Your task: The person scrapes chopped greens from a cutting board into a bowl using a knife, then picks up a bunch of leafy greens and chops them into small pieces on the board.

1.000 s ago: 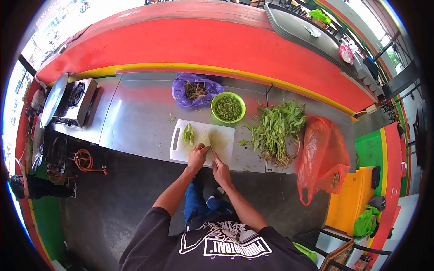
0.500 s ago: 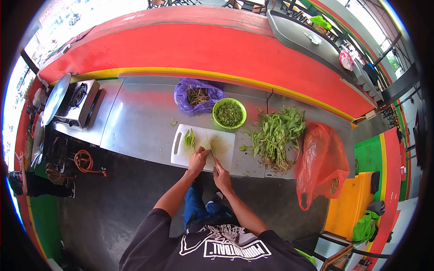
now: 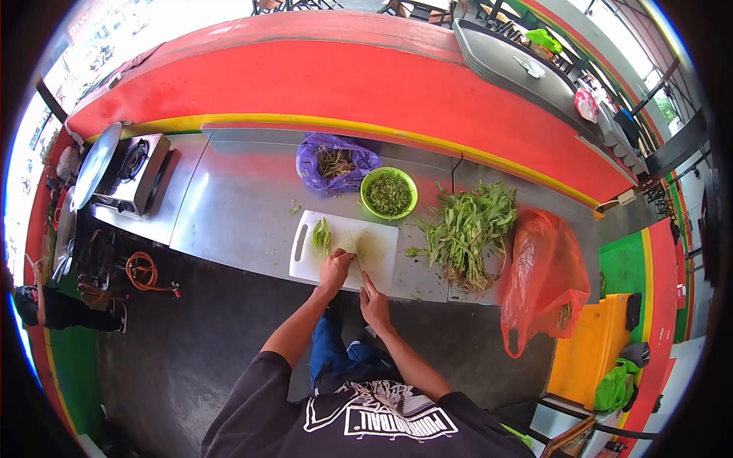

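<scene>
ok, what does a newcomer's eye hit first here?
The broad red wall across the back, beyond the steel counter. Then the red plastic bag toward the counter's right end, beside a bulky leafy bunch. Front and centre, the right hand holds a knife at the white board.

1. Left arm (image 3: 304,327): bare below the sleeve, reaching forward, forearm slanting inward to the right.
2. Left hand (image 3: 334,269): back uppermost, fingers bunched and bent, tips pointing ahead and rightward. Exact finger contact too small to tell.
3. Right arm (image 3: 412,357): also bare below the sleeve, elbow out to the side, forearm angled forward and leftward.
4. Right hand (image 3: 374,307): grip closed, fingers curled, one digit pointing forward. Sits slightly nearer the torso (image 3: 382,416) than the left.
5. Hands near each other, converging ahead of the body.
</scene>
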{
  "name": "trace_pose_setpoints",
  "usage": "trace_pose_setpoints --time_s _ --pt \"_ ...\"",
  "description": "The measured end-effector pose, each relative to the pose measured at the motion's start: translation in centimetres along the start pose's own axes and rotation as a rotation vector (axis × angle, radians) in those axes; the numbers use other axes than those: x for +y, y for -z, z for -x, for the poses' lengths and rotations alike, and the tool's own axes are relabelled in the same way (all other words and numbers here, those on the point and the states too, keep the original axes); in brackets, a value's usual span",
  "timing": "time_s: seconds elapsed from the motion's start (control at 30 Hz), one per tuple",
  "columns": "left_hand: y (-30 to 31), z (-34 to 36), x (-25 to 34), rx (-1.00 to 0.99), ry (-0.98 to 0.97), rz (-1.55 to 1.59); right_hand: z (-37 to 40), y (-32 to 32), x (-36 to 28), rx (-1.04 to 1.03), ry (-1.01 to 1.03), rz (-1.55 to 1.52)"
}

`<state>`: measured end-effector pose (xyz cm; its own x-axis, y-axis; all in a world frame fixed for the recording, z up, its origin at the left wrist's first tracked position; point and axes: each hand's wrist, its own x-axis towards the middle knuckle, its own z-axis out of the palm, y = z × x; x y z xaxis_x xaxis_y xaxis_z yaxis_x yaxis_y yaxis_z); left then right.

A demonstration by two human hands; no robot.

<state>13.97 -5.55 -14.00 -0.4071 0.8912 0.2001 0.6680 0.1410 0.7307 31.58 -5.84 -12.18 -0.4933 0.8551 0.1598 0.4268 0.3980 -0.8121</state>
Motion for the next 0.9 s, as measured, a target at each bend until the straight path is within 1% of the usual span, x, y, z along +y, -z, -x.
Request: trace_pose_setpoints --time_s 0.07,0.1,0.17,0.2,0.27,0.4,0.47,0.5,0.57,0.63,0.8,0.9 --pt "0.1 0.1 0.2 -0.005 -0.003 -0.022 -0.5 0.0 -0.1 -0.112 -0.166 -0.048" --pt "0.0 0.2 0.1 -0.006 -0.007 -0.031 -0.9 0.0 -0.3 -0.11 -0.167 -0.048" --pt "-0.1 0.4 0.0 -0.01 -0.014 -0.039 -1.7 -0.1 -0.7 -0.061 -0.079 -0.019" --pt "-0.1 0.3 0.1 -0.008 0.0 -0.035 -1.7 -0.2 -0.7 -0.056 -0.078 -0.019" --pt "-0.2 0.0 0.1 -0.004 0.011 -0.034 -1.8 -0.5 -0.7 -0.092 -0.175 -0.073" --pt "0.0 -0.2 0.7 0.022 0.065 -0.023 -0.4 0.0 -1.0 -0.1 -0.21 -0.144" --pt "-0.1 -0.1 0.9 0.02 0.072 -0.025 0.0 -0.3 -0.3 0.0 -0.041 -0.064" --pt "0.0 -0.1 0.8 0.002 0.051 -0.033 -0.1 -0.1 -0.5 -0.001 -0.04 -0.062" --pt "0.3 -0.1 0.7 -0.019 0.024 -0.043 -0.4 0.2 -0.9 -0.084 -0.177 -0.072" --pt "0.4 0.2 0.7 -0.025 -0.01 -0.098 -1.2 0.3 -1.0 -0.098 -0.182 -0.071" --pt "0.1 0.0 0.2 -0.025 0.002 -0.086 -2.3 0.4 -1.7 -0.139 -0.232 -0.093" --pt "0.1 -0.2 0.5 -0.01 0.037 -0.053 -1.0 0.0 -1.4 -0.094 -0.23 -0.113"
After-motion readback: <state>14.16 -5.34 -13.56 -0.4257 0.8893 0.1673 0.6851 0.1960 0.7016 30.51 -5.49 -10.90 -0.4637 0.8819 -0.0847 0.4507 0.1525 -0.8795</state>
